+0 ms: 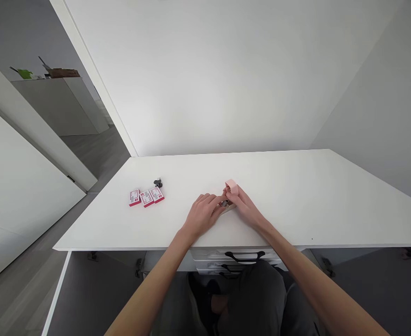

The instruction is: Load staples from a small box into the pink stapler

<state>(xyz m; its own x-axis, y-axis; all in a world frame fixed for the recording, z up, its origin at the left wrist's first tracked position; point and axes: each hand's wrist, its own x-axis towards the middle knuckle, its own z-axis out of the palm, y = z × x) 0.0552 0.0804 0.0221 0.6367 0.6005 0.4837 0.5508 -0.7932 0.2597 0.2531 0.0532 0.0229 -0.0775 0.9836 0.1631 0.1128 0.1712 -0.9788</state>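
A pink piece (231, 185), apparently a bent band, stands up at the fingers of the right hand (246, 208), above the middle of the desk (282, 186). Those fingers are pinched around its lower part, which they cover. Just below it, between the two hands, a small round thing (224, 203) with a shiny rim shows; the fingers hide the rest, and what it is cannot be made out. The left hand (202, 213) reaches in with its fingertips at that round thing; whether they grip it or only touch it, I cannot tell. A pale edge shows beneath the hands, mostly covered.

Well apart, toward the left, lie three red-and-white boxes (147, 198), their print too small to read. Just behind them sits a small dark object (158, 182), its shape unclear. Below the front edge, the knees and right forearm partly hide the drawers (205, 254).
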